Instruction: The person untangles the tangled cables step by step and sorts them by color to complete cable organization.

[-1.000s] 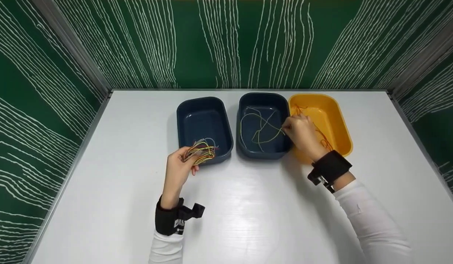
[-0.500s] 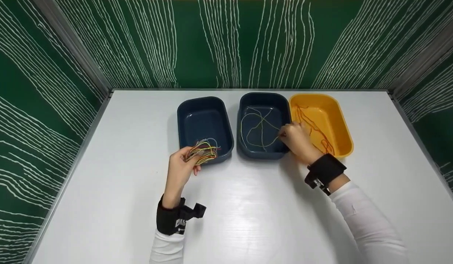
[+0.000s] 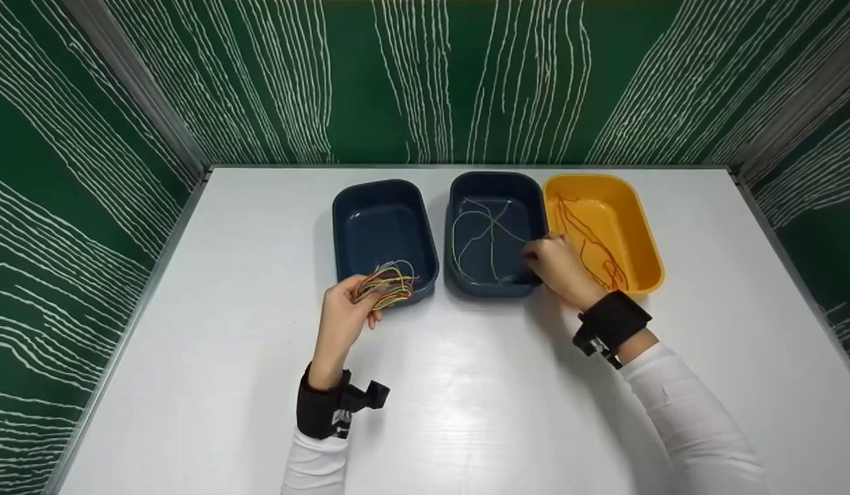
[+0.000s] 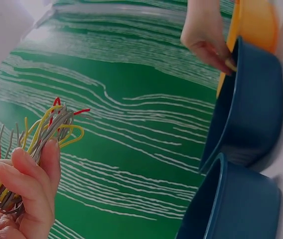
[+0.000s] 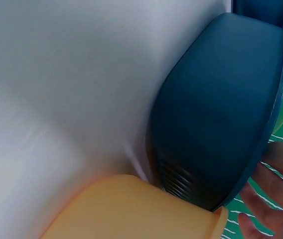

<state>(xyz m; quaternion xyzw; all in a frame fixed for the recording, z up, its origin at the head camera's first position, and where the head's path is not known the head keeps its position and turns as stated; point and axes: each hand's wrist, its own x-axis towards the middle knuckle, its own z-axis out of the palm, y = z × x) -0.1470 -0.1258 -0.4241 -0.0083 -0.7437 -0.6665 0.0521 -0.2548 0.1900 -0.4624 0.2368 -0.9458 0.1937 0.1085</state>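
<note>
My left hand [image 3: 346, 302] pinches a bundle of thin wires [image 3: 389, 283] over the near edge of the left blue bin [image 3: 430, 240]. Yellow, grey and red strands show in the left wrist view, where fingers curl round the bundle [image 4: 47, 129]. At the right rim of the middle blue bin [image 3: 456, 189] is my right hand [image 3: 562, 265], fingertips bent down just inside it. Greenish-yellow wires [image 3: 492, 237] lie loosely in that bin. A faint yellow arc [image 5: 282, 118] shows beside the fingers in the right wrist view; I cannot tell whether they still pinch a wire.
Right against the middle bin stands a yellow bin [image 3: 628, 227] with several orange-red wires [image 3: 586, 234] in it. All three bins stand near the back of the white table [image 3: 452, 385]. Green walls with white lines [image 3: 425, 82] enclose the back and sides.
My right hand has moved slightly left and toward me, to the middle bin's rim. The wire curve running to its fingertips no longer shows. My left hand has drifted slightly right with the bundle.
</note>
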